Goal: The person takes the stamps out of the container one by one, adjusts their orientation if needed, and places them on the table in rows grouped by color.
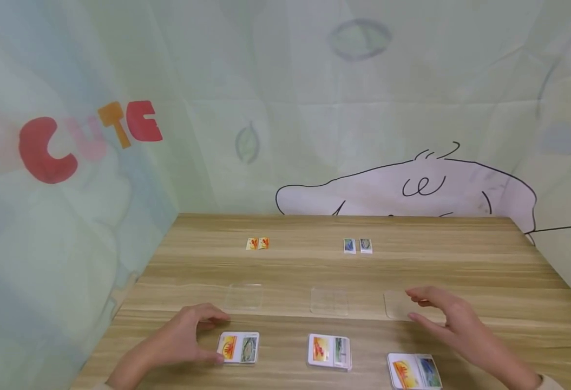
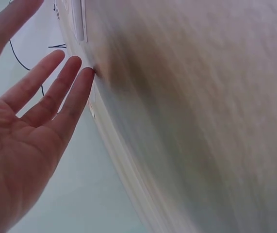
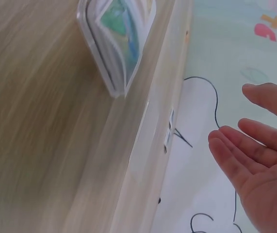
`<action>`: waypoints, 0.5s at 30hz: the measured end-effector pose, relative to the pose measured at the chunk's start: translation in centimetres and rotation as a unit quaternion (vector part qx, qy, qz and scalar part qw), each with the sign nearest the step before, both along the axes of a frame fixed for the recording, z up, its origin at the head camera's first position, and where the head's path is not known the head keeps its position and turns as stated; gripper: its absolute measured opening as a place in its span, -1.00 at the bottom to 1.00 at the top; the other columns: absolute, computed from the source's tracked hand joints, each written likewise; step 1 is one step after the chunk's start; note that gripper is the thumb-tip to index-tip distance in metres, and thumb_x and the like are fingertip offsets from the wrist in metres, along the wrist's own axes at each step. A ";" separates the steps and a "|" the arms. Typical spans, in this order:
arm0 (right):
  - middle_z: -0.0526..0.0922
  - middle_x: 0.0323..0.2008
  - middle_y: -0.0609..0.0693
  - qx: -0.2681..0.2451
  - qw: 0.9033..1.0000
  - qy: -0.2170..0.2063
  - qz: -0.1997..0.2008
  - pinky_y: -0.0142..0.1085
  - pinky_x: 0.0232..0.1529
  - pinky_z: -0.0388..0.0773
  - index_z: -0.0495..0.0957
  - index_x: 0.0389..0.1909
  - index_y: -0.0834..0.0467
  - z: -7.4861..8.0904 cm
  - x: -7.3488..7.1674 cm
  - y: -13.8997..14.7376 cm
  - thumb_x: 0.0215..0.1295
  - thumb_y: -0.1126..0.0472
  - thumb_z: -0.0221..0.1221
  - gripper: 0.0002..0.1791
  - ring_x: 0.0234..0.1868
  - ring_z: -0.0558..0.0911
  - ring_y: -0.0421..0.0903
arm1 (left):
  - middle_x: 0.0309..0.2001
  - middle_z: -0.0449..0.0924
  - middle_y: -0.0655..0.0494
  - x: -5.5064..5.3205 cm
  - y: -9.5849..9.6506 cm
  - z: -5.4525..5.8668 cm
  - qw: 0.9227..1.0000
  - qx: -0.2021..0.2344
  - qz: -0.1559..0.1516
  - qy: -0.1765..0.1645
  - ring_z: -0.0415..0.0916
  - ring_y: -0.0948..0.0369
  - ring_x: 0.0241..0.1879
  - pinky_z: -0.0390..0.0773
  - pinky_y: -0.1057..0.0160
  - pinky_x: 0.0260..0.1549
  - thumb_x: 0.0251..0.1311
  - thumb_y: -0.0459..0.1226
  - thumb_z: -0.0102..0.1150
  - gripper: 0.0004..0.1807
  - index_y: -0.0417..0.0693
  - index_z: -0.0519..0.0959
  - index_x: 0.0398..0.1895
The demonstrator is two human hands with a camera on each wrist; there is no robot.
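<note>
My left hand (image 1: 188, 338) is beside the left stack of picture cards (image 1: 238, 347), thumb near its left edge and fingers spread around it; whether it touches the stack I cannot tell. In the left wrist view the same hand (image 2: 36, 121) has loosely extended fingers and an empty palm. Over the right clear plastic square (image 1: 396, 304) hovers my right hand (image 1: 453, 322), thumb and fingers apart. Its palm (image 3: 269, 189) holds nothing in the right wrist view. Nearest to it lies the right card stack (image 1: 414, 371). A middle card stack (image 1: 329, 351) lies between the hands.
Two more clear plastic squares (image 1: 329, 301) lie in a row behind the stacks. Farther back are two small orange cards (image 1: 258, 244) and two small blue-green cards (image 1: 357, 246). The wooden table (image 1: 295, 265) meets a printed cloth backdrop (image 1: 217, 108).
</note>
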State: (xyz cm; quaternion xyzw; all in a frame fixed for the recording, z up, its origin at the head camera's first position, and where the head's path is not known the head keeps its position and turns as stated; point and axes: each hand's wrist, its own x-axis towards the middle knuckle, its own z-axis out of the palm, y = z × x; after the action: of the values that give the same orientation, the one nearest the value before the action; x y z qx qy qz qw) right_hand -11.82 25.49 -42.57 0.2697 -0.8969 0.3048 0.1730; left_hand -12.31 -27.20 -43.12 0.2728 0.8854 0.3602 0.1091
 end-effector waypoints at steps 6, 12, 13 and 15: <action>0.70 -0.09 -0.03 -0.024 0.999 -0.018 0.021 -0.46 -0.14 0.57 0.62 0.06 0.11 0.1 -0.2 -0.8 0.15 0.31 0.41 -0.58 -0.14 0.68 -0.18 | 0.01 0.61 0.02 -0.2 0.0 -0.3 1.000 0.021 -0.013 -0.012 0.57 0.09 0.04 0.57 0.18 0.02 -0.11 -0.02 0.59 -0.31 -0.22 0.58 0.04; 0.71 -0.08 -0.04 -0.040 0.998 -0.035 0.037 -0.27 -0.21 0.65 0.63 0.03 0.12 0.1 -0.4 -1.7 0.17 0.32 0.40 -0.62 -0.17 0.69 -0.16 | 0.00 0.61 0.04 -0.3 -0.1 -0.7 0.999 0.034 -0.026 -0.012 0.57 0.13 0.03 0.57 0.20 0.01 -0.10 -0.04 0.59 -0.33 -0.21 0.60 0.04; 0.71 -0.07 -0.04 -0.044 0.997 -0.043 0.039 -0.24 -0.22 0.66 0.63 0.03 0.12 0.1 -0.4 -1.8 0.18 0.31 0.39 -0.63 -0.17 0.69 -0.16 | 0.00 0.61 0.03 -0.3 -0.1 -0.7 0.999 0.037 -0.028 -0.012 0.57 0.13 0.02 0.58 0.20 0.00 -0.10 -0.04 0.59 -0.34 -0.22 0.60 0.04; 0.71 -0.07 -0.01 -0.053 0.996 -0.055 0.044 -0.21 -0.24 0.66 0.63 0.03 0.13 0.2 -0.4 -2.1 0.19 0.30 0.39 -0.64 -0.18 0.70 -0.16 | 0.00 0.61 0.02 -0.3 -0.1 -0.7 0.999 0.042 -0.032 -0.014 0.57 0.13 0.02 0.58 0.20 -0.01 -0.10 -0.05 0.59 -0.34 -0.22 0.60 0.04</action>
State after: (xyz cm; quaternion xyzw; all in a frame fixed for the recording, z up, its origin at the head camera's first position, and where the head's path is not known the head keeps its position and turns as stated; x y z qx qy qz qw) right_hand -12.25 23.35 -42.38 0.2824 -0.8749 0.3736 0.1237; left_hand -12.58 -27.26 -43.85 0.3002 0.8587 0.3972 0.1210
